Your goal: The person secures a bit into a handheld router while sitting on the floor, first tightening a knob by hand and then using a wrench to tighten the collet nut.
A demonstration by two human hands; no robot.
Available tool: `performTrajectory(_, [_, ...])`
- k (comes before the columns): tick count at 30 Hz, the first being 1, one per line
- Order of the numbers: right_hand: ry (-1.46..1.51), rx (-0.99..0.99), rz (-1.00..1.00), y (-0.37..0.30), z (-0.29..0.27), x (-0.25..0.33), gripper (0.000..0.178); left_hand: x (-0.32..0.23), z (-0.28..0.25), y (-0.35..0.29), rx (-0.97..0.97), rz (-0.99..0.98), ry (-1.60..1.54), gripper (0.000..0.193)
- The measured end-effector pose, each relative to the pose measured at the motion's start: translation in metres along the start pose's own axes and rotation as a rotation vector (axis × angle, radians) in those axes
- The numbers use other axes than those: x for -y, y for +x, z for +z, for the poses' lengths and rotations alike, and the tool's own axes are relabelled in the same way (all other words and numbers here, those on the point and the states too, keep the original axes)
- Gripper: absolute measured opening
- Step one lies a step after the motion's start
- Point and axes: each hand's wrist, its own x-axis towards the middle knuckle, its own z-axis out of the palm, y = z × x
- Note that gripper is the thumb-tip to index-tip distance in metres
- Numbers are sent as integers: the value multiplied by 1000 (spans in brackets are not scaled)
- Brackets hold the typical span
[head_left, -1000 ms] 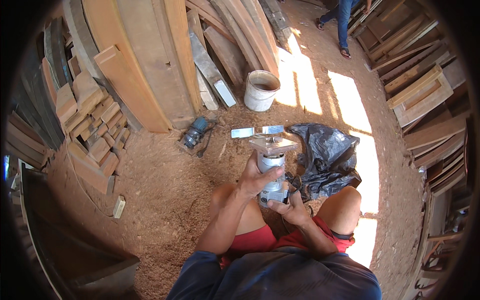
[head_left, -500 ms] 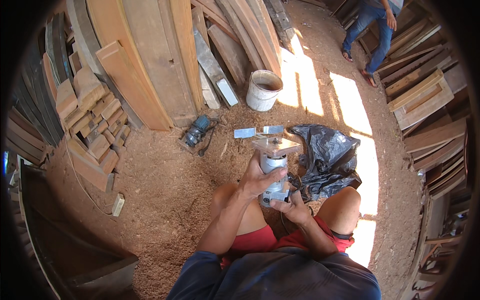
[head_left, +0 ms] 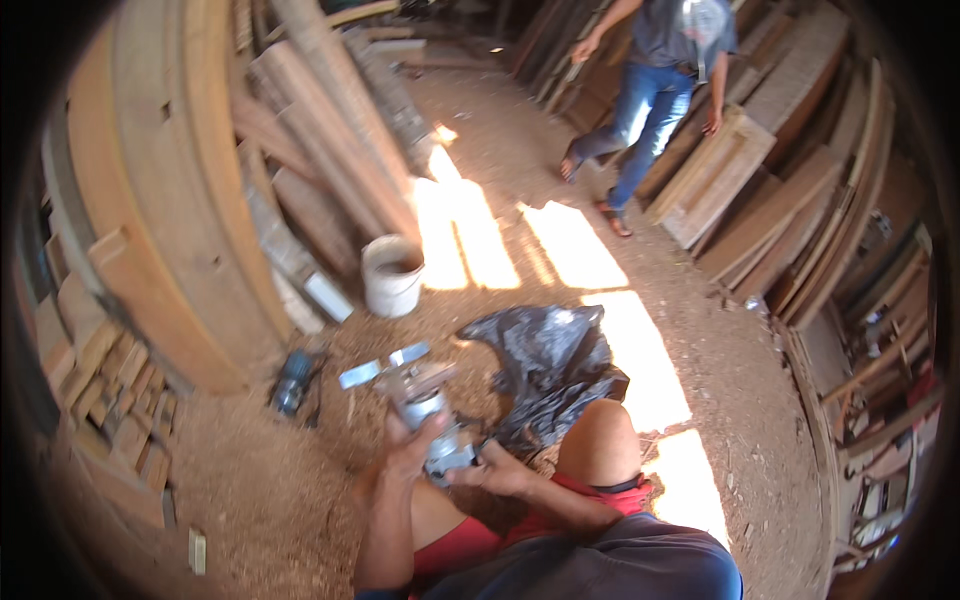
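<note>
A silver trim router point(head_left: 447, 457), with a clear square base plate facing up and away from me, is held in front of my knees. My left hand point(head_left: 405, 448) wraps round its body just below the base. The fingers of my right hand point(head_left: 503, 472) are closed on its lower end. Some blur softens the hands and the tool. Just beyond the base, two shiny flat metal pieces point(head_left: 360, 375) lie on the sawdust. A crumpled black plastic bag point(head_left: 545, 365) spreads to the right of the router.
A white bucket point(head_left: 392, 290) stands ahead beside leaning boards point(head_left: 190, 200). A blue power tool point(head_left: 291, 383) lies left, near stacked wood blocks point(head_left: 120, 410). Another person point(head_left: 650, 110) walks at the far right, by a leaning panel point(head_left: 715, 175). A small block point(head_left: 197, 551) lies at lower left.
My view has swung right and up, so the scene sits further left. The other person has come nearer along the right side. Both hands still hold the router.
</note>
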Motion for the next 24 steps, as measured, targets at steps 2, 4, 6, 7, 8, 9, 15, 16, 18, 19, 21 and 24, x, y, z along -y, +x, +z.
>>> performTrajectory(2, [-57,28,30,5,1,19,67,3,-17,1,-37,-66,65,54])
performTrajectory(4, [-227,59,95,-7,-6,47,66,6,-9,1,-54,-99,58,54])
performTrajectory(6, [-497,151,112,-17,-26,73,68,6,0,5,-55,-111,46,56])
performTrajectory(7, [-636,207,129,-22,-36,87,70,6,4,5,-47,-104,33,57])
performTrajectory(8, [-719,250,173,-23,-51,95,75,5,5,2,-54,-101,29,58])
performTrajectory(9, [-783,243,157,-30,-62,113,68,1,6,1,-16,-109,26,60])
performTrajectory(15, [-836,-206,-52,-30,-84,158,25,-9,5,-6,131,-121,58,67])
performTrajectory(16, [-734,-230,-167,-26,-85,160,23,-8,7,-4,174,-113,39,67])
performTrajectory(18, [-540,-188,-215,-11,-80,165,23,-8,8,-2,236,-105,31,68])
performTrajectory(19, [-530,-162,-255,0,-78,168,25,-11,10,-2,253,-103,41,70])
performTrajectory(21, [-478,-89,-254,21,-77,172,29,-13,15,-5,256,-126,27,76])
performTrajectory(24, [-394,40,-249,41,-79,172,28,-10,23,-3,285,-147,4,79])
